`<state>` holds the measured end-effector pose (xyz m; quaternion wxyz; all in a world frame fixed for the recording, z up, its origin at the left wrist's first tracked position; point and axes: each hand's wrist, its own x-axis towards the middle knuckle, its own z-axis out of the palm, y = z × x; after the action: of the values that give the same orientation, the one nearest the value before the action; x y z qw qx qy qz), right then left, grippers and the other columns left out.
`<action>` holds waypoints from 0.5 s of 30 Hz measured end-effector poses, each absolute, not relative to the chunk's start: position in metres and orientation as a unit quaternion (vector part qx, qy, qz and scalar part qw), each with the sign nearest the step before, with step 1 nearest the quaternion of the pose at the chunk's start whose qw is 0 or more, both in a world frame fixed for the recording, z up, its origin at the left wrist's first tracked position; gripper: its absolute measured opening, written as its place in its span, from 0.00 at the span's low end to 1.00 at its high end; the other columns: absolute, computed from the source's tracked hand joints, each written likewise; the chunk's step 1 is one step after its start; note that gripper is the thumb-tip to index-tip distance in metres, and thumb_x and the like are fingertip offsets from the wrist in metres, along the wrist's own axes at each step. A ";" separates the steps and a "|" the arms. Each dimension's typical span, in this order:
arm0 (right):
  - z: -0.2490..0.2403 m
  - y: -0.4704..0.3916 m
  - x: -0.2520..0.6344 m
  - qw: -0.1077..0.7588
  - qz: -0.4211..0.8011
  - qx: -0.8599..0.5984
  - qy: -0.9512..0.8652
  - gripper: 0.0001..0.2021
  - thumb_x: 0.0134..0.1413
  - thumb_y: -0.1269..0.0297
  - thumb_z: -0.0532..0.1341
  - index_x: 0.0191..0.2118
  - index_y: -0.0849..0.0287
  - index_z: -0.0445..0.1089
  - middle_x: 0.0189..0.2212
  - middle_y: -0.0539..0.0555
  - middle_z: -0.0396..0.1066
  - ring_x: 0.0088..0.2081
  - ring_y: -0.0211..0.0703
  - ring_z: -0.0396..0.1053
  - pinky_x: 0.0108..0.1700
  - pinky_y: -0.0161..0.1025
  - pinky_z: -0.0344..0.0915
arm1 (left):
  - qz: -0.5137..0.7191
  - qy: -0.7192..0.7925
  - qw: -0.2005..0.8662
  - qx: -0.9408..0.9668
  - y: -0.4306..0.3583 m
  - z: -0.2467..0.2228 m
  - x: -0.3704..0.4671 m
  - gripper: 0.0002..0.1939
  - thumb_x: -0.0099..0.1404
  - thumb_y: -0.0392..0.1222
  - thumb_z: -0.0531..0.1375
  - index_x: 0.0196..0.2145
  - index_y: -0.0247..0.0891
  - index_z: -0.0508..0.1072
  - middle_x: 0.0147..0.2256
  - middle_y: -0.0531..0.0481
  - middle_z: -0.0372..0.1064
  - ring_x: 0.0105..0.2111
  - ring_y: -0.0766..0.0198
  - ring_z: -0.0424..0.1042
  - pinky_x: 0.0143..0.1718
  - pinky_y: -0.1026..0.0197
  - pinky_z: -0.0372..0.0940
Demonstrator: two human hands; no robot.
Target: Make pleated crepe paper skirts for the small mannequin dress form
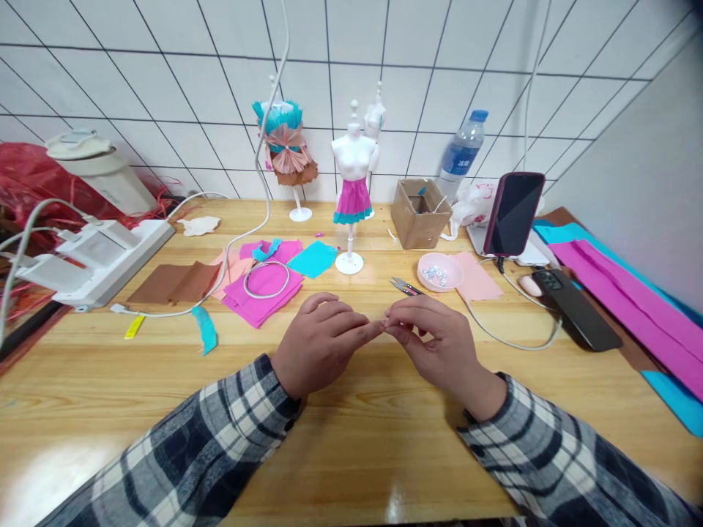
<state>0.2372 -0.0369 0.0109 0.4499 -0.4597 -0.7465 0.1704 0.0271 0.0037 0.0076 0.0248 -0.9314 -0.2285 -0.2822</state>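
In the middle of the table my left hand [324,344] and my right hand [433,340] meet at the fingertips. My right hand pinches with thumb and index finger against the tip of my left index finger. The fingers of my left hand are closed together, its thumb hidden beneath. Anything between the fingertips is too small to make out. Just beyond lie small scissors [406,286] and a pink dish [440,272] of small shiny pieces. A white mini mannequin [353,157] in a magenta skirt with a blue hem [353,201] stands behind my hands.
To the left are magenta fabric [258,311], blue fabric [313,258], brown fabric [174,284], a ring [266,295] and a power strip [104,274]. A cardboard box [420,219], a propped phone [515,214], a dark phone [578,311] and fabric strips [631,293] are on the right.
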 end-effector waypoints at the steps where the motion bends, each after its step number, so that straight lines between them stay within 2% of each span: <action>1: 0.012 -0.036 0.236 0.448 0.212 -0.468 -0.732 0.05 0.59 0.65 0.60 0.33 0.54 0.72 0.35 0.54 0.75 0.34 0.42 0.71 0.31 0.37 0.67 | -0.275 -0.223 0.034 -0.935 0.004 0.009 0.026 0.19 0.66 0.31 0.53 0.50 0.47 0.72 0.39 0.53 0.78 0.39 0.63 0.72 0.48 0.53 0.59; 3: 0.013 -0.035 0.234 0.452 0.307 -0.484 -0.684 0.06 0.58 0.62 0.60 0.31 0.56 0.71 0.34 0.54 0.74 0.32 0.41 0.69 0.27 0.36 0.63 | -0.268 -0.225 0.028 -0.937 0.005 0.009 0.025 0.20 0.66 0.31 0.53 0.51 0.49 0.72 0.38 0.53 0.78 0.39 0.63 0.72 0.50 0.52 0.58; 5: 0.010 -0.032 0.233 0.456 0.419 -0.498 -0.607 0.09 0.55 0.58 0.62 0.30 0.57 0.71 0.29 0.52 0.71 0.26 0.38 0.65 0.25 0.35 0.60 | -0.268 -0.242 -0.024 -0.932 0.005 0.008 0.026 0.20 0.66 0.31 0.53 0.52 0.48 0.71 0.36 0.52 0.78 0.37 0.63 0.73 0.48 0.53 0.60; 8: 0.001 -0.026 0.234 0.454 0.554 -0.513 -0.473 0.12 0.48 0.54 0.67 0.31 0.58 0.73 0.19 0.47 0.64 0.20 0.33 0.57 0.20 0.32 0.51 | -0.281 -0.304 -0.205 -0.887 0.003 0.004 0.029 0.17 0.67 0.33 0.53 0.51 0.44 0.70 0.36 0.51 0.78 0.35 0.64 0.75 0.40 0.59 0.66; 11: -0.007 -0.021 0.235 0.476 0.580 -0.523 -0.405 0.15 0.43 0.53 0.70 0.33 0.59 0.76 0.18 0.47 0.63 0.20 0.33 0.56 0.19 0.32 0.48 | -0.281 -0.370 -0.364 -0.807 0.002 0.000 0.030 0.14 0.67 0.37 0.55 0.50 0.40 0.69 0.34 0.50 0.77 0.33 0.65 0.75 0.34 0.63 0.69; 15: -0.009 -0.021 0.234 0.457 0.549 -0.535 -0.451 0.16 0.49 0.52 0.66 0.39 0.59 0.77 0.19 0.48 0.65 0.20 0.35 0.58 0.20 0.33 0.50 | -0.266 -0.404 -0.444 -0.754 0.003 -0.002 0.028 0.15 0.66 0.40 0.56 0.50 0.38 0.66 0.32 0.50 0.75 0.30 0.65 0.75 0.29 0.64 0.69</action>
<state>0.2341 -0.0209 -0.0091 0.4568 -0.5352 -0.4508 0.5493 0.0279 0.0029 -0.0016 -0.4440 -0.7541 -0.4040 -0.2665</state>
